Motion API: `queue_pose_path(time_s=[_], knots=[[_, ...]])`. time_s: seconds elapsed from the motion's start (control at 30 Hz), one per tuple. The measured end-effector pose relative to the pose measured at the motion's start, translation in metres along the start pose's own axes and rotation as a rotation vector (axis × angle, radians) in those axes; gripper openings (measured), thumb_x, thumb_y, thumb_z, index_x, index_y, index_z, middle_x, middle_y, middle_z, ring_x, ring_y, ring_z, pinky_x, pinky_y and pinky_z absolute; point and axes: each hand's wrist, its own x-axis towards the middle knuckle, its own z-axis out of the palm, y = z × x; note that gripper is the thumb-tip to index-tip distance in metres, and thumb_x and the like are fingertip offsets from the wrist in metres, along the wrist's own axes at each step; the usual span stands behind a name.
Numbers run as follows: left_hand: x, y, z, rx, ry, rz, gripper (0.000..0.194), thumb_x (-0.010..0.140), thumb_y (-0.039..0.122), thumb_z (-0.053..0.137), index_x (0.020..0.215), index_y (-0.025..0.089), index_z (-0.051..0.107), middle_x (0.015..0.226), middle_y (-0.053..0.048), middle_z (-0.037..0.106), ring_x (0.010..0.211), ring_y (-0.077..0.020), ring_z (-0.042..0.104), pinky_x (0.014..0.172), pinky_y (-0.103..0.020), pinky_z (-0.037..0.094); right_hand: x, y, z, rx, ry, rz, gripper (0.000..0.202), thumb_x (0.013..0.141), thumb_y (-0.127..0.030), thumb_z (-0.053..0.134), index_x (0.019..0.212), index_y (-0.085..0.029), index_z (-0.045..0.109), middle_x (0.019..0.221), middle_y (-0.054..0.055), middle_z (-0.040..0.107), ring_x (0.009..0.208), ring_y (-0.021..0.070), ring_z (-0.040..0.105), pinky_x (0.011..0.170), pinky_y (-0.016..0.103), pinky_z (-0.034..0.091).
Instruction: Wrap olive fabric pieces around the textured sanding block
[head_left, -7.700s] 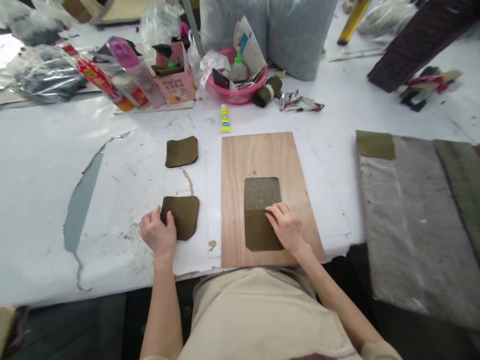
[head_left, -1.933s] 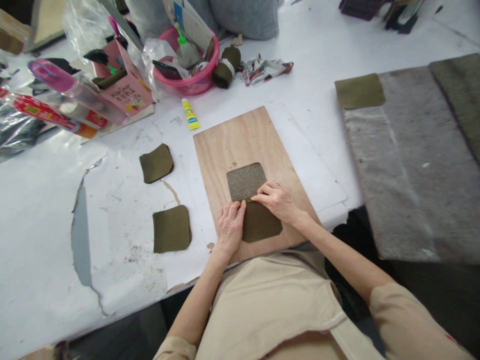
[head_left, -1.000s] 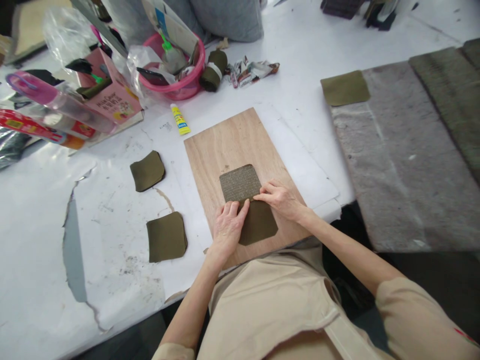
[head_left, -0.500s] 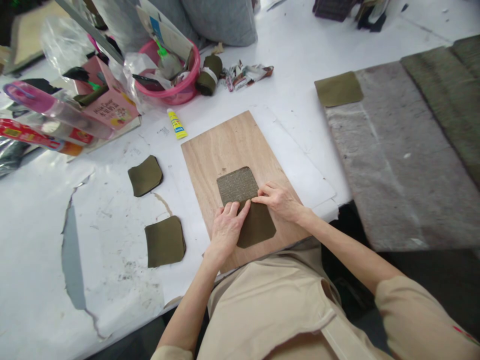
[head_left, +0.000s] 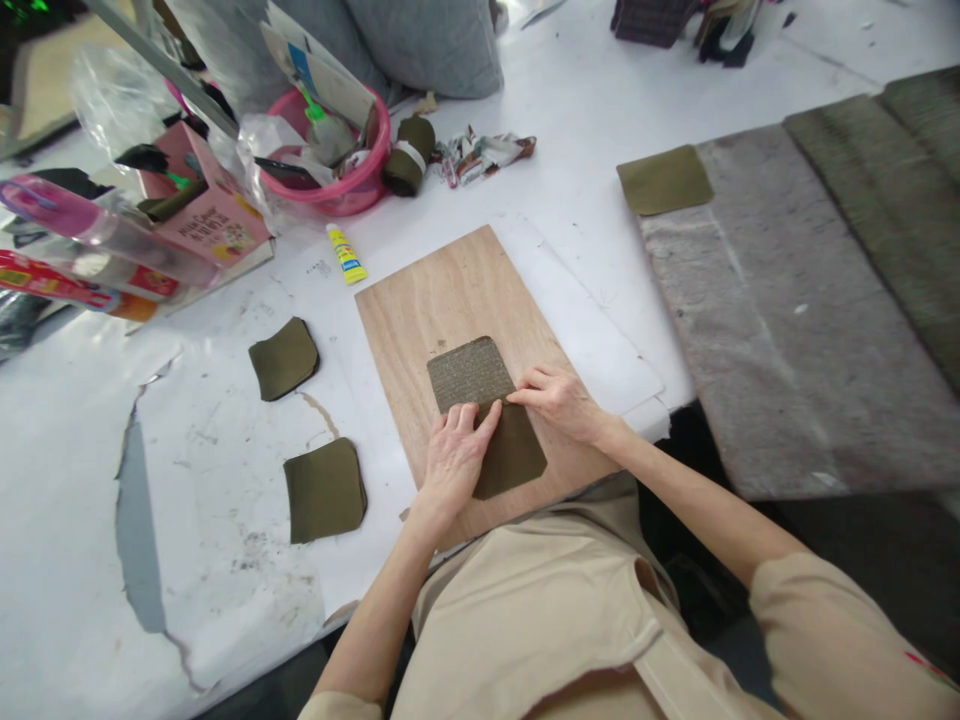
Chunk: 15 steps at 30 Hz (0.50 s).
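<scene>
- Head view, looking down: a white-covered bench (head_left: 600, 130) holds a light wooden board (head_left: 450, 275), set at an angle in front of a person in beige clothing.
- On the board lie a speckled, rounded-corner piece (head_left: 469, 373) and, nearer the person, a plain olive piece (head_left: 515, 455); they meet along a narrow raised edge.
- Left hand (head_left: 455, 450): palm down over the left side of the olive piece, its fingers loosely spread and thumb stretched out to touch the raised edge.
- Right hand (head_left: 559, 400): its fingers are bent together, tips touching the same edge from the right; whether they pinch it, I cannot tell.
- Left of the board rest two small olive stacks, an upper stack (head_left: 283, 358) and a lower stack (head_left: 325, 490), well apart from the hands.
- Beyond the board's far left corner lies a yellow tube (head_left: 346, 256); behind it are a pink basin (head_left: 371, 182), a rolled olive cloth (head_left: 409, 155) and crumpled wrappers (head_left: 487, 155).
- At right, a grey sheet (head_left: 780, 300) bears an olive patch (head_left: 666, 180) on its far left corner.
</scene>
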Motion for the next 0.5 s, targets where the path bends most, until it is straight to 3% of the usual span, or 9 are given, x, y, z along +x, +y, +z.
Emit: queue_pose_path(time_s=[0.5], knots=[[0.0064, 0.0046, -0.0078, 0.037, -0.044, 0.028, 0.055, 0.094, 0.012, 0.044, 0.146, 0.028, 0.034, 0.108, -0.009, 0.051, 0.098, -0.022, 0.049, 0.083, -0.036, 0.043, -0.0051, -0.0036, -0.0037, -0.009, -0.033, -0.008, 0.024, 0.094, -0.013, 0.051, 0.109, -0.018, 0.069, 0.095, 0.008, 0.064, 0.096, 0.0206, 0.054, 0.082, 0.031, 0.049]])
